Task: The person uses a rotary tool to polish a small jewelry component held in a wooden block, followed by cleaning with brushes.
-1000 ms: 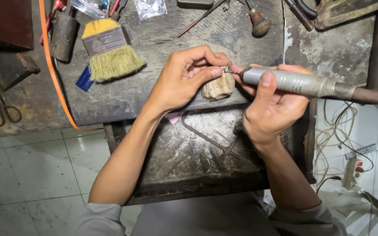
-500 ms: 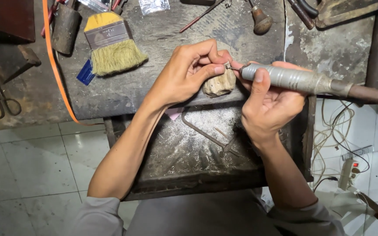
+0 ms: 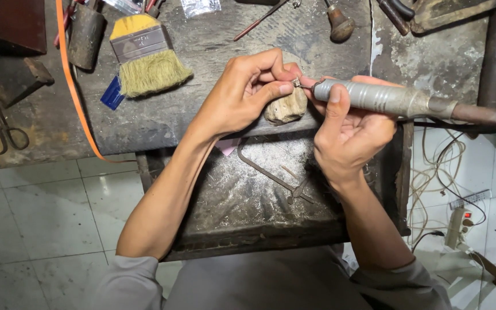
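hands barely shifted: my left hand (image 3: 248,92) still pinches the ring (image 3: 296,82) on the peg (image 3: 286,107); right hand (image 3: 348,129) still grips the handpiece (image 3: 386,99).

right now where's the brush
In the head view the brush lies upper left on the bench, bristles toward the person, left of the left hand and beside a dark cylinder.

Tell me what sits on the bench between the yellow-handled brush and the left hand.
Nothing: in the head view only bare grey benchtop separates the brush from the left hand.
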